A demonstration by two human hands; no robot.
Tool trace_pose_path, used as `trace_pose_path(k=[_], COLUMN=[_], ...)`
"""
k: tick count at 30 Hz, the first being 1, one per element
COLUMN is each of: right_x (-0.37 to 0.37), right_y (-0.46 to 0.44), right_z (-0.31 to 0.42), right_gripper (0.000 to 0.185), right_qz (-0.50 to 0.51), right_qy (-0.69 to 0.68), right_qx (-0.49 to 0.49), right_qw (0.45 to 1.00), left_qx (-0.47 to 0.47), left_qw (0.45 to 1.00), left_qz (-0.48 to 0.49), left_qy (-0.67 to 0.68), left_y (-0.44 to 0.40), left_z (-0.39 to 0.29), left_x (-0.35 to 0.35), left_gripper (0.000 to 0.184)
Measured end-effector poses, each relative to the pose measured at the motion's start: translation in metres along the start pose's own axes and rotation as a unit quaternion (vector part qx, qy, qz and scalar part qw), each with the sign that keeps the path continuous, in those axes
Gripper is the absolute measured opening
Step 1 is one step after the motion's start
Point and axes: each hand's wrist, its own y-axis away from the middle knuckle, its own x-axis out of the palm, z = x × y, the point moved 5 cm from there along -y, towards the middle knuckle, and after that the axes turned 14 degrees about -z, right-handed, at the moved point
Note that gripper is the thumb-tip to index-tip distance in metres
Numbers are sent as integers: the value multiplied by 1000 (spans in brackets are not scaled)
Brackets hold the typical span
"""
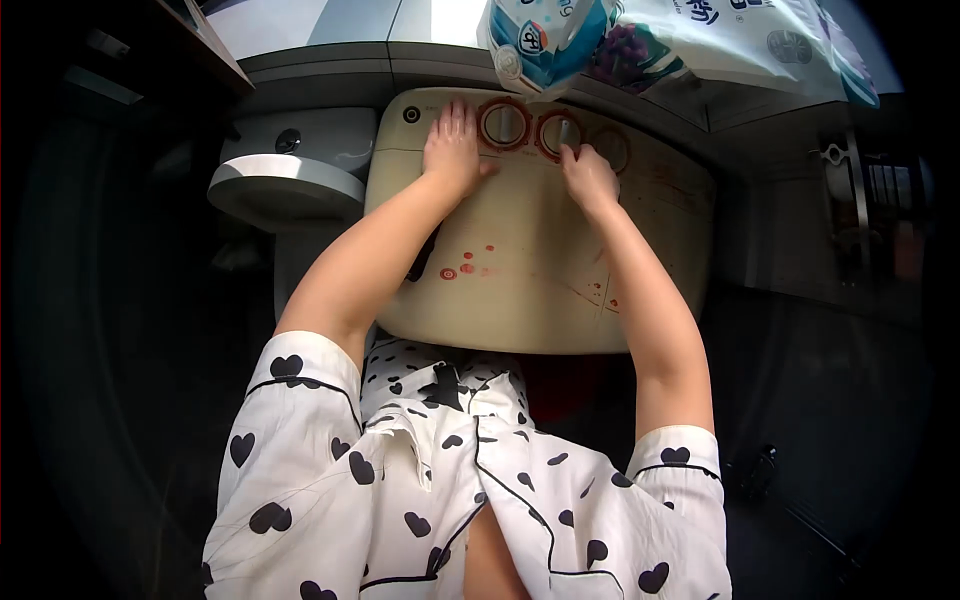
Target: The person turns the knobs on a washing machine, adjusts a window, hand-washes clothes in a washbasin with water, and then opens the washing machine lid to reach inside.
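A: What are the right hand's fingers (572,155) doing?
B: Pinched nearly closed on the near end of the middle knob's (560,131) raised grip.
A: So where does that knob lie from them?
B: Touching, just beyond the fingertips, away from the body. Its grip runs roughly front to back, leaning slightly.
A: And the left hand (453,150)?
B: Open and laid flat, holding nothing, beside the left knob (503,125). That knob sits between the hands, so the right is the nearer one to the middle knob.
A: What's under both?
B: The cream top of the machine (520,310), with a black button (411,115) at its far left corner.
A: Beyond it?
B: A blue pack (550,45) and a white bag (750,50), side by side.
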Motion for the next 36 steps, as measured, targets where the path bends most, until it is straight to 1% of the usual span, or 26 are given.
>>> trace_pose_path(k=[2,3,4,6,7,10,12,13,16,18,19,22,23,26,29,32,36], right_x=[22,23,26,31,33,45,50,51,53,51,51,48,46,56,56,54,56], right_y=[-30,-37,-45,-51,-54,-61,-71,-71,-68,-66,-65,-64,-63,-69,-71,-69,-70], right_z=[-6,0,3,13,16,7,-1,-3,-4,-1,1,2,4,-5,-6,-7,-8], right_gripper=[55,56,56,49,45,35,29,27,27,27,29,32,37,41,45,46,48], right_qz=[-29,-40,-39,-3,-7,-4,2,-14,-16,-21,-9,-2,-3,-15,2,-18,-12], right_qy=[45,63,77,97,120,172,189,186,168,152,168,153,139,140,106,89,70], right_qx=[23,27,17,-10,-25,-55,-65,-71,-46,-21,-45,-2,34,1,29,57,65], right_qw=[998,997,996,995,992,984,980,980,985,988,985,988,990,990,994,994,995], left_qx=[14,7,3,-5,5,5,6,5,10,8,19,28,29,27,29,27,27], left_qw=[1000,1000,1000,996,992,988,987,987,984,985,983,980,980,980,980,980,980], left_qz=[-12,-27,10,67,78,99,91,87,92,105,108,116,118,111,109,110,103], left_qy=[-3,-8,-27,-59,-95,-120,-135,-135,-152,-138,-147,-157,-158,-164,-167,-164,-166], left_y=[3,0,-4,-8,-8,-8,-9,-8,-9,-10,-10,-9,-9,-8,-8,-8,-8], left_z=[-2,-1,-3,-8,-10,-13,-15,-14,-16,-15,-15,-15,-15,-14,-14,-15,-14], left_x=[11,24,25,21,22,27,31,32,33,29,27,23,22,21,23,23,24], left_gripper=[109,111,111,110,109,109,110,111,114,114,114,114,114,113,113,112,111])
